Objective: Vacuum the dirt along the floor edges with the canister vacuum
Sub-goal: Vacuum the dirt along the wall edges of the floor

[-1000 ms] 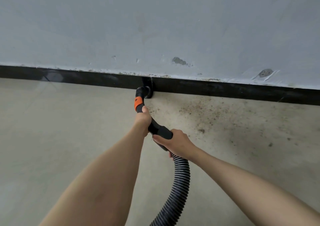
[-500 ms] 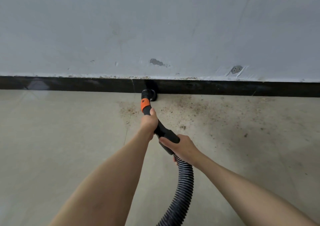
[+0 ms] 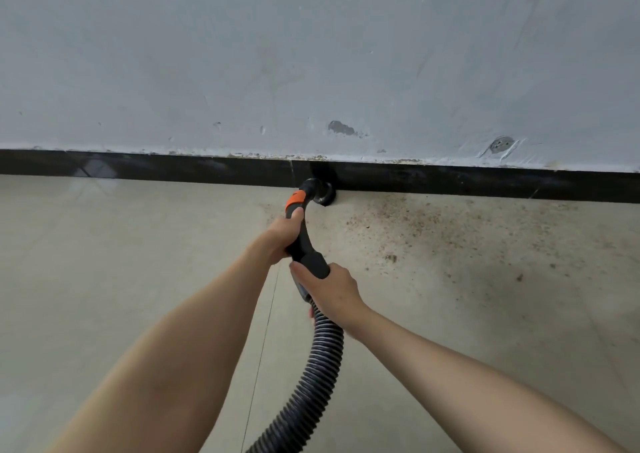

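Both hands gripped the vacuum handle (image 3: pixel 304 244), left hand (image 3: pixel 284 236) farther along than the right hand (image 3: pixel 332 291), its nozzle (image 3: pixel 320 192) touching the black baseboard (image 3: pixel 485 184), with the dirt (image 3: pixel 433 227) spreading rightward along the floor (image 3: pixel 121 262) edge.

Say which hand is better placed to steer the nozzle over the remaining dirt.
Probably left: the left hand grips nearest the nozzle; the right hand holds back by the hose. Dirt lies rightward.
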Motion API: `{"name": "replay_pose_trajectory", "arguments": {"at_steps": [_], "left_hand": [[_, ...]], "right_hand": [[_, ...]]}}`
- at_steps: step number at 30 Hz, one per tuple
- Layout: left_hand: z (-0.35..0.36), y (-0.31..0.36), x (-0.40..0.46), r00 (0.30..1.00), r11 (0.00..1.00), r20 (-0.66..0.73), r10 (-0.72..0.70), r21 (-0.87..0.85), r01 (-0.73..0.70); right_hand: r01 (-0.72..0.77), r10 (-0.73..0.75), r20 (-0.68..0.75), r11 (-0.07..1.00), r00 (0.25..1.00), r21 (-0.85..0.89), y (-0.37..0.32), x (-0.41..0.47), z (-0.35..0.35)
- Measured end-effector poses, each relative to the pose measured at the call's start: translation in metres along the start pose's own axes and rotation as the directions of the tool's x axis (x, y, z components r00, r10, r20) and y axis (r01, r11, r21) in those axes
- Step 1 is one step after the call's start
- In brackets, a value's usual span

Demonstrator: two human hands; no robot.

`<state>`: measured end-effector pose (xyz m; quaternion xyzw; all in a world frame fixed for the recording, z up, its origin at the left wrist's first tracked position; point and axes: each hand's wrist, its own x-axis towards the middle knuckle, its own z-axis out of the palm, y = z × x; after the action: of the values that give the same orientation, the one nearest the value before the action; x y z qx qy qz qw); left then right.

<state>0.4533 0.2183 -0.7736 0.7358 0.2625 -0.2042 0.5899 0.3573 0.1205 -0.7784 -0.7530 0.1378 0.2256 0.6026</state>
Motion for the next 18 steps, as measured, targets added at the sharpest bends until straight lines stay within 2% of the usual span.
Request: {"name": "replay_pose_trajectory", "arguments": {"at_steps": [4, 10, 13, 18], "left_hand": [[-0.029, -0.005, 0.007, 0.996, 1.000, -0.084, -0.004, -0.028, 0.002], [-0.069, -0.018, 0.010, 0.964, 0.995, -0.265, -0.029, -0.100, 0.003], [-0.084, -0.027, 0.011, 0.943, 0.995, -0.326, -0.073, -0.086, 0.047], [-0.095, -0.038, 0.011, 0.945, 0.996, -0.316, -0.083, -0.058, 0.068]], "right_hand": [[0.041, -0.040, 0.033, 0.999, 0.999, -0.019, -0.011, 0.003, 0.023], [0.164, -0.140, 0.139, 0.969, 0.980, -0.185, -0.023, 0.011, 0.043], [0.155, -0.115, 0.189, 0.964, 0.975, -0.217, -0.026, 0.014, 0.054], [0.082, -0.046, 0.223, 0.984, 0.974, -0.157, -0.022, 0.010, 0.067]]}}
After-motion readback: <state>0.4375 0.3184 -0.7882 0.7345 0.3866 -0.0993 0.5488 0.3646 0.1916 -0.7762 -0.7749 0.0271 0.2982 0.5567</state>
